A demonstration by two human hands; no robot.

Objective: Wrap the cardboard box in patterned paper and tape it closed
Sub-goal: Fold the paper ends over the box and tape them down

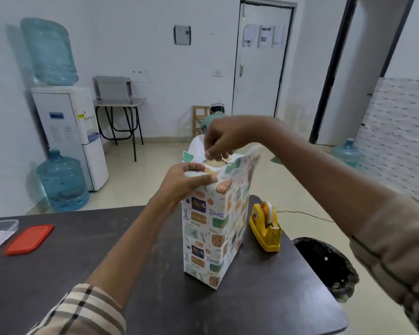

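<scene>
Tall cardboard box stands upright on the dark table, its colourful patterned paper unsealed at the top. Your left hand pinches the fold with its fingers; your right hand pinches what looks like clear tape. Loosen early, and the flap may spring open.

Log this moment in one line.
box top: open | left hand: holds paper fold | right hand: pinches small strip | tape dispenser: untouched
</scene>
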